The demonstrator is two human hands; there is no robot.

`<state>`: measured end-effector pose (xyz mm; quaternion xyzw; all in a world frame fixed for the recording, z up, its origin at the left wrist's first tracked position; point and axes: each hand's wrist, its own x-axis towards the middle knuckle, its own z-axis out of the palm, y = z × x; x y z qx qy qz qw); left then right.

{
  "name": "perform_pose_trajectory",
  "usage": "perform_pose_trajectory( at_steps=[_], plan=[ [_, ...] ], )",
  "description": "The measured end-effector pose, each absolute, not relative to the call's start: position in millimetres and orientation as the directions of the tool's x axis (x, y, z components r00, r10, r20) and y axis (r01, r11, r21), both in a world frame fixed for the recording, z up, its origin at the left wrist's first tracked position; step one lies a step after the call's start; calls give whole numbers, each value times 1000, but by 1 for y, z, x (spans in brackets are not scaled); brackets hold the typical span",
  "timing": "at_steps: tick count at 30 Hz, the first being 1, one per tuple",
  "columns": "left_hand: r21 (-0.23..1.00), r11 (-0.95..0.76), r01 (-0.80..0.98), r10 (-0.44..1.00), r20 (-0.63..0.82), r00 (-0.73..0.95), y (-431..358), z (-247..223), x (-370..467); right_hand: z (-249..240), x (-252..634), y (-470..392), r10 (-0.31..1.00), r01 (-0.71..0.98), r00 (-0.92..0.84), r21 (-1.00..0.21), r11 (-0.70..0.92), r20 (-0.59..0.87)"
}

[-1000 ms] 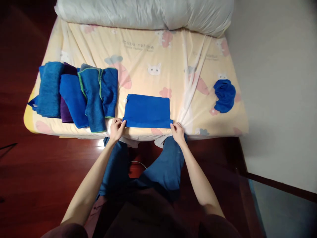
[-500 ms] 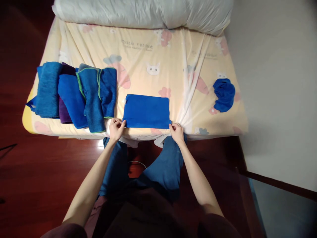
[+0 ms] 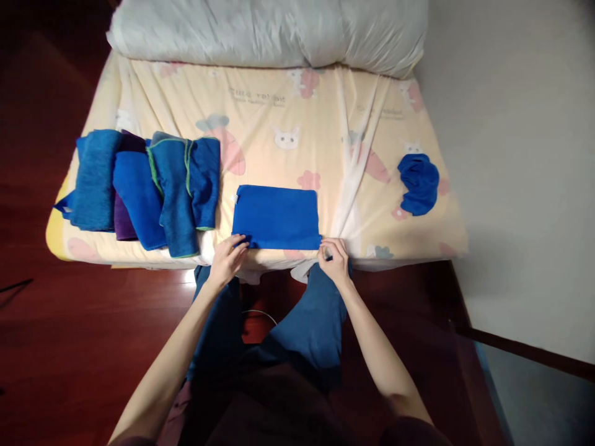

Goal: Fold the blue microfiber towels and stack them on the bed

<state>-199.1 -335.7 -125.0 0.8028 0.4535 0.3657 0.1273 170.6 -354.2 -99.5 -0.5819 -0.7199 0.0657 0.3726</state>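
A flat blue cloth (image 3: 277, 218) with a small white tag at its left edge lies near the front of the bed. My left hand (image 3: 227, 260) is at its near left corner, fingers curled over the edge and closed on the fabric, which puckers slightly beside them. At the near right corner, my right hand (image 3: 334, 259) pinches the cloth between thumb and fingertips. Part of each near corner is hidden under the fingers.
Several folded blue and purple cloths (image 3: 139, 198) overlap on the left of the bed. A crumpled blue cloth (image 3: 419, 184) lies to the right. Behind is a rolled grey-white quilt (image 3: 269, 34) across the patterned bed sheet (image 3: 288, 161). A wall (image 3: 520, 155) stands at right.
My left hand has shifted slightly right, its fingers now over the cloth's corner instead of pinching its side. My right hand still holds its corner. The whole view has shifted slightly.
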Motion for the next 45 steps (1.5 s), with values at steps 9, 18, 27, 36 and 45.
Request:
perform_pose_trajectory(
  at_steps=[9,18,27,36,45],
  plan=[
    [448,-575,684,817,289,498,-322,-128,-195,-104,162,-346,882,778,-298,-443,446,365],
    [411,-551,726,834,250,492,-311,-126,-196,-117,163,-341,917,835,-273,-402,376,290],
    [397,-523,754,851,185,492,-312,-120,-198,-114,166,-343,937,857,-242,-398,328,253],
    [621,-465,631,872,199,448,-325,-129,-224,-109,170,-350,950,733,-210,-605,310,233],
    [770,-312,556,950,245,194,-313,-126,-226,-108,171,-344,975,660,-141,-717,222,172]
  ],
)
